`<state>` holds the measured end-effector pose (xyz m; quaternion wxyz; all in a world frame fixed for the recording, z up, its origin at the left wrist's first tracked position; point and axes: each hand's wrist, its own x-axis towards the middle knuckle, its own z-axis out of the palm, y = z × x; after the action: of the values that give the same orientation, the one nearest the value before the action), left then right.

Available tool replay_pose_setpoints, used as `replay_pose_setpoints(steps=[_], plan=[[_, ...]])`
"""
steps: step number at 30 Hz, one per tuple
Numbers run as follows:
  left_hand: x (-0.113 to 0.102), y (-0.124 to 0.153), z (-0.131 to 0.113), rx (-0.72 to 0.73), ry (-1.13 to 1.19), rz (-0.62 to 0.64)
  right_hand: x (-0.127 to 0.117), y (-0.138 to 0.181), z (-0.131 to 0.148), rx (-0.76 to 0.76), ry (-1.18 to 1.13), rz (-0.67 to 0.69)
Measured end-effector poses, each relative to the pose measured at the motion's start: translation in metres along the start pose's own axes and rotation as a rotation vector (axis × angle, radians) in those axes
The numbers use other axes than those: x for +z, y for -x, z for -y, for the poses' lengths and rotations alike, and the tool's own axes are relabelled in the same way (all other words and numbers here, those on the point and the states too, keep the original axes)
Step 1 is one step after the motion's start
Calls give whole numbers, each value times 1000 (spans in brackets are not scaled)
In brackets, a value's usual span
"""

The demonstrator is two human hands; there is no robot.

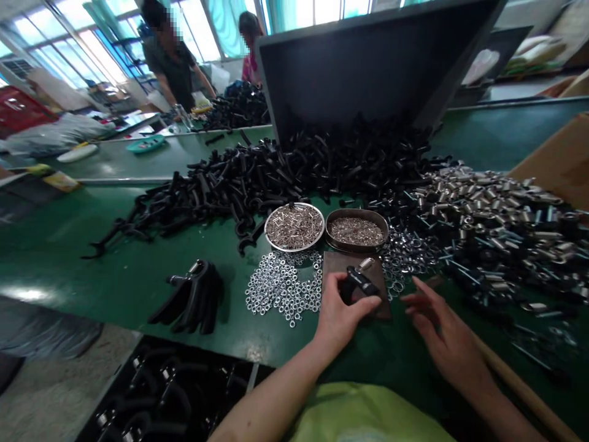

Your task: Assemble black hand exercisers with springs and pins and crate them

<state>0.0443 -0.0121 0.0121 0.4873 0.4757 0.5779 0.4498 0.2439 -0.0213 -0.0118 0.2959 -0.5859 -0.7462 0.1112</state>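
Fitting [361, 283], black, between thumb and fingers of left hand [338, 313]

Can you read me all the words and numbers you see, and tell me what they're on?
I can't read any words or numbers here.
Black part in the left hand: little pale marks, too small and blurred.
Red thing at far left: pale marks, too blurred.
Green shirt: pale patch, can't tell if it's writing.

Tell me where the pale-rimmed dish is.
In the head view, the pale-rimmed dish sits near the centre, left of the oval tin and just beyond the silver nuts.
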Motion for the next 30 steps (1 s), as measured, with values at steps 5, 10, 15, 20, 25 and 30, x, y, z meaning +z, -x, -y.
replay_pose_setpoints(steps=[5,10,15,20,25,30], plan=[[-22,-14,4,248,-168,195,20,-41,46,-32,-154,58],[-130,-105,-5,39,-698,-481,24,-47,32,-83,211,285],[-194,-176,-2,-213,-751,-577,28,-42,37,-117,445,366],[-198,-179,2,-240,-627,-607,28,-41,41,-82,433,344],[-184,-132,-11,-50,-237,-547,26,-40,30,15,228,334],[-123,-57,-9,-39,489,-89,24,-39,29,162,-323,313]])
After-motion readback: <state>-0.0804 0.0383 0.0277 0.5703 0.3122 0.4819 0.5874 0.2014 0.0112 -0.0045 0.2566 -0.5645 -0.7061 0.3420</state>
